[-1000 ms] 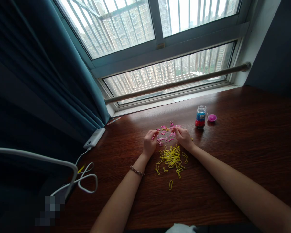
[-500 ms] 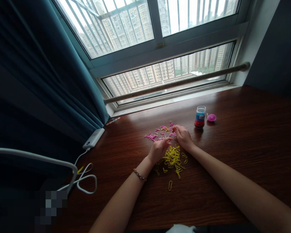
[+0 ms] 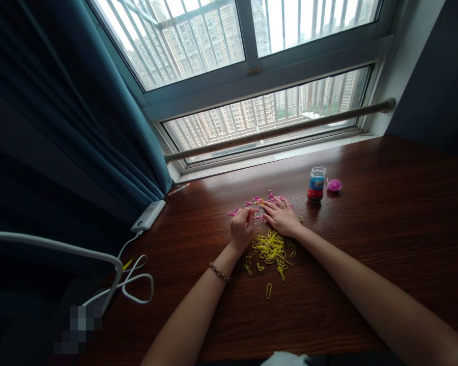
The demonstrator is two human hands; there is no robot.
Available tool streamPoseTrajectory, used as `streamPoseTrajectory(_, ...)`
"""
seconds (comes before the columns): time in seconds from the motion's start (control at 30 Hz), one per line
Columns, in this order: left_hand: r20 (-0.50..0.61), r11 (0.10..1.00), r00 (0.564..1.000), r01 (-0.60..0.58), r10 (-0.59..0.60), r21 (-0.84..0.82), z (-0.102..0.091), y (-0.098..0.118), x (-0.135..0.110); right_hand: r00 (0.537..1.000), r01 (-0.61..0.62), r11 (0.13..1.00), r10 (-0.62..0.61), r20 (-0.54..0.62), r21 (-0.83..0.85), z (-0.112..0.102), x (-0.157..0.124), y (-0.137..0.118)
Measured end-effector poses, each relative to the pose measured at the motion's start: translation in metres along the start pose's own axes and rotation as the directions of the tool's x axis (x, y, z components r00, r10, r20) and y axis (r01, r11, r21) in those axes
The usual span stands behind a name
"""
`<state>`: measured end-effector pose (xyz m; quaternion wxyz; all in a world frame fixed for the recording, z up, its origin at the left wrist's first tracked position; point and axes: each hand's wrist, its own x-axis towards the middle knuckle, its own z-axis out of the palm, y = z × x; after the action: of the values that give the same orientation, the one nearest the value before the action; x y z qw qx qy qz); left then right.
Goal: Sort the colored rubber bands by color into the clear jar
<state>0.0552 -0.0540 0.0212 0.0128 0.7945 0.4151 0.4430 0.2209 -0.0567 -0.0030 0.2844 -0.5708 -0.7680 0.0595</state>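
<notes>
My left hand (image 3: 242, 226) is closed, fingers curled, at the near left side of the scattered pink rubber bands (image 3: 232, 211). Whatever lies inside its fingers is hidden, though pink shows beside the fingertips. Flat on the pink bands rests my right hand (image 3: 281, 217), its fingers stretched and spread, covering part of them. A few orange bands (image 3: 260, 202) show by its fingertips. Close below both hands is a tangled pile of yellow rubber bands (image 3: 270, 248), with one yellow band (image 3: 268, 291) lying apart toward me.
An uncapped clear jar (image 3: 316, 185) with blue and red contents stands upright right of my hands, beside a pink lid (image 3: 334, 185). A white power bank (image 3: 148, 216) with a white cable (image 3: 137, 277) lies at the table's left edge, near the blue curtain (image 3: 145, 152).
My left hand has pulled back slightly left and curled its fingers. My right hand has gone from pinched fingers to lying flat and spread, a little left and nearer me.
</notes>
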Motion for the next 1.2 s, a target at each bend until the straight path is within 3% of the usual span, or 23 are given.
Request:
streamPoseTrajectory(0.2, -0.007, 1.000, 1.000, 0.015, -0.015, 0.003, 0.000, -0.001, 0.001, 0.999, -0.022, 0.999, 0.023, -0.042, 0.034, -0.003, 0.001, 0.001)
streamPoseTrajectory(0.37, -0.016, 0.999, 1.000, 0.027, -0.026, 0.037, -0.002, 0.000, 0.005, 0.985, 0.019, 0.974, 0.020, -0.169, 0.225, -0.007, 0.003, 0.005)
streamPoseTrajectory(0.5, 0.008, 0.998, 1.000, 0.028, -0.028, 0.052, -0.001, -0.001, 0.007, 0.943, -0.008, 0.927, 0.132, -0.305, 0.376, -0.011, 0.003, 0.008)
streamPoseTrajectory(0.67, 0.043, 0.999, 0.999, 0.023, -0.024, 0.034, 0.002, -0.004, 0.007, 0.895, -0.044, 0.886, 0.241, -0.376, 0.462, -0.017, 0.000, 0.007)
streamPoseTrajectory(0.97, 0.103, 1.000, 0.995, -0.006, 0.007, -0.012, 0.000, -0.001, 0.007, 0.873, -0.104, 0.843, 0.331, -0.357, 0.527, -0.018, -0.002, 0.004)
streamPoseTrajectory(1.2, 0.230, 0.984, 0.957, -0.169, 0.177, -0.055, 0.002, 0.003, 0.006, 0.932, -0.015, 0.859, 0.197, -0.305, 0.512, -0.021, -0.003, -0.002)
